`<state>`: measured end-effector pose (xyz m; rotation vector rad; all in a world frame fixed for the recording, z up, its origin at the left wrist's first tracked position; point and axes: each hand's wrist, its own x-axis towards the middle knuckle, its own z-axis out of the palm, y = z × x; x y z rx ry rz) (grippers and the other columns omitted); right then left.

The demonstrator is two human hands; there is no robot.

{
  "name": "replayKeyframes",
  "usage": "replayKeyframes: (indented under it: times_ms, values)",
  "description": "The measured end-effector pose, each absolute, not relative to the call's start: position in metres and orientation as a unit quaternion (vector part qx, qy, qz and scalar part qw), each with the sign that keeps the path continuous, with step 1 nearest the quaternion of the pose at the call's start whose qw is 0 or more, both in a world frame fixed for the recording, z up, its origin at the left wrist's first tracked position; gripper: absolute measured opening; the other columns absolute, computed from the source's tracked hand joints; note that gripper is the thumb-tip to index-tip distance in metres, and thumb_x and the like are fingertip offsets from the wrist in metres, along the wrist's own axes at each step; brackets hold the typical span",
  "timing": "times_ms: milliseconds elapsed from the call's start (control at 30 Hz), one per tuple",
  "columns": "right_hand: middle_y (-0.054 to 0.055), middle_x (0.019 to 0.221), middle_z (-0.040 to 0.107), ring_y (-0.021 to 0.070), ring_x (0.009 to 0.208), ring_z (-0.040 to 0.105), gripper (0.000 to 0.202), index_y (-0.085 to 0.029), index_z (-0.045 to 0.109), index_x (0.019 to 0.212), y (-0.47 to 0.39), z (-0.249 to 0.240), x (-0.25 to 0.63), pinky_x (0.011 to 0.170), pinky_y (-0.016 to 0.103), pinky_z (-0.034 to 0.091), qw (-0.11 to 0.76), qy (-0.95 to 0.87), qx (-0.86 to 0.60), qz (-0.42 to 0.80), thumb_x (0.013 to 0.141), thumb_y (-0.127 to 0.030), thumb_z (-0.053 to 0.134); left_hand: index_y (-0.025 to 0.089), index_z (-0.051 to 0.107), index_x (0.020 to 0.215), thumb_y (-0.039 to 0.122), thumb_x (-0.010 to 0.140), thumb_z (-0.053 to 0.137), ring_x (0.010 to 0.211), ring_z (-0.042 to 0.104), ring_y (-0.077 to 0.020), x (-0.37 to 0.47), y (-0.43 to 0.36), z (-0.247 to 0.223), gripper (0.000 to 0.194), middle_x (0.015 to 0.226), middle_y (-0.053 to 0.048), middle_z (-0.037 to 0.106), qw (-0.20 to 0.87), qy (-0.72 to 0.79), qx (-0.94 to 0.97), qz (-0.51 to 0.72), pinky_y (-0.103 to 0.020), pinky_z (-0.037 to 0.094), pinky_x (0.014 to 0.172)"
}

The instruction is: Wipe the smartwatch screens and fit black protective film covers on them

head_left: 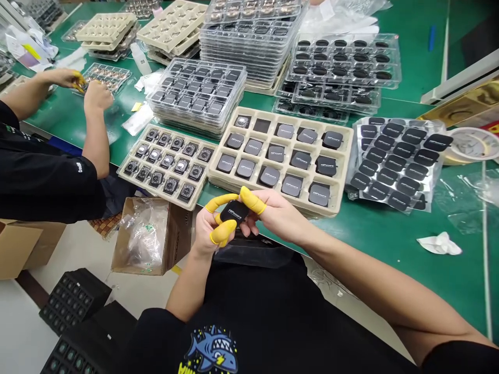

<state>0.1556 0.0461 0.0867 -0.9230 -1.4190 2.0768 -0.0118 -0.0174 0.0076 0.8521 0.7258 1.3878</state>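
Between the left hand (208, 226) and right hand (268, 208) — both pinching it, yellow cots (224, 232) on some fingers — is a black square (234, 211). Just beyond the hands, on the worktop (390, 244), sits a beige tray (345, 165) of squares; left of it, a smaller tray (156, 195).

On the black square cover (234, 213) you hold, you can read white lettering starting "Hi"; the rest is unclear. Similar lettering marks the square covers (293, 186) before you. At left, the co-worker's sleeve (66, 184) bears small white lettering, too blurred to read.
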Motion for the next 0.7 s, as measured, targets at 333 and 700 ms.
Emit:
replayKeyframes:
  times_ms: [333, 700]
  values:
    - [0.005, 0.067, 0.075, 0.0155, 0.054, 0.067, 0.065, -0.018, 0.075, 0.085, 0.053, 0.09, 0.146, 0.052, 0.026, 0.054, 0.183, -0.531, -0.341, 0.754, 0.087, -0.083, 0.083, 0.018, 0.081, 0.131, 0.05, 0.083, 0.098, 0.029, 0.024, -0.0026, -0.018, -0.024, 0.006, 0.06, 0.038, 0.014, 0.042, 0.635, 0.329, 0.328, 0.617, -0.019, 0.021, 0.037]
    - [0.004, 0.083, 0.072, 0.0216, 0.078, 0.065, 0.043, -0.023, 0.073, 0.091, 0.108, 0.096, 0.126, 0.074, 0.035, 0.051, 0.202, -0.773, -0.344, 0.494, 0.107, -0.062, 0.063, 0.018, 0.079, 0.141, 0.051, 0.08, 0.1, 0.034, 0.024, -0.0035, -0.087, -0.047, 0.01, 0.073, 0.04, 0.015, 0.037, 0.532, 0.409, 0.319, 0.669, -0.019, 0.02, 0.041]
